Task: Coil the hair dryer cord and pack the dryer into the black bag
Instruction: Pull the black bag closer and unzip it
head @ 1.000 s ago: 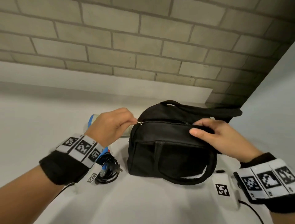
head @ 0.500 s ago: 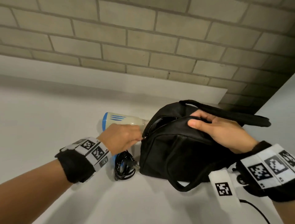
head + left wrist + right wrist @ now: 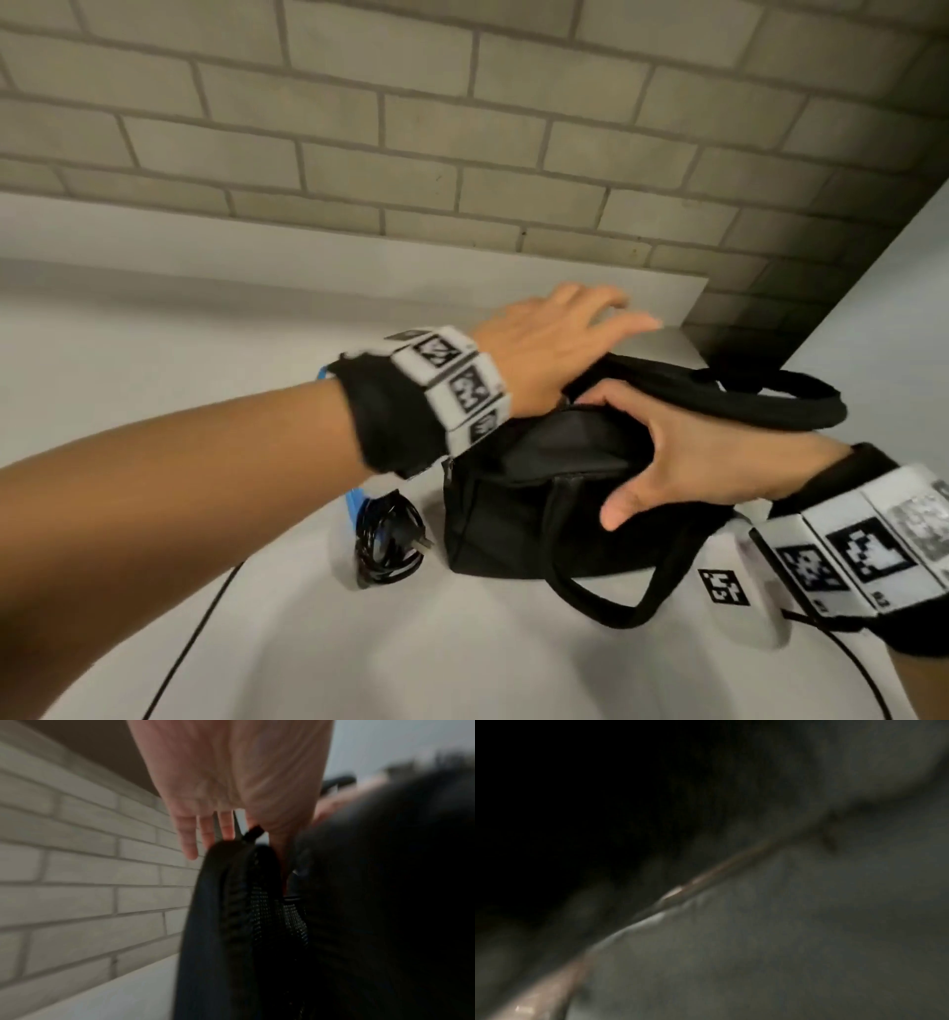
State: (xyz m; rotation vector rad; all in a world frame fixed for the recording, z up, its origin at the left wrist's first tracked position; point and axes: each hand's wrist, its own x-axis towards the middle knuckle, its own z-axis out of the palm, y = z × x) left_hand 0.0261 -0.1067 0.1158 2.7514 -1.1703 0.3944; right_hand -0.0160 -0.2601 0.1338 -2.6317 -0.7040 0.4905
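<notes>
The black bag (image 3: pixel 513 524) stands on the white counter with its zip undone and its mouth gaping. My left hand (image 3: pixel 590 329) reaches across the top to the far rim, fingers straight and spread. In the left wrist view those fingers (image 3: pixel 190 841) lie behind the bag's back wall (image 3: pixel 218 923) while the thumb dips inside. My right hand (image 3: pixel 662 452) grips the near rim, fingers tucked inside and thumb outside. The hair dryer (image 3: pixel 354 506) is mostly hidden behind my left forearm; only blue bits show. Its coiled black cord (image 3: pixel 387 545) lies left of the bag.
The bag's long strap (image 3: pixel 719 406) trails right toward the corner, and a carry handle (image 3: pixel 616 611) hangs down in front. A white marker tag (image 3: pixel 724 586) lies near my right wrist. A brick wall and a white ledge (image 3: pixel 359 257) close off the back. The right wrist view is dark and blurred.
My left hand let go of the zip pull at the bag's left end and swung over to the far rim. My right fingers slid into the opening, and the mouth gapes wider.
</notes>
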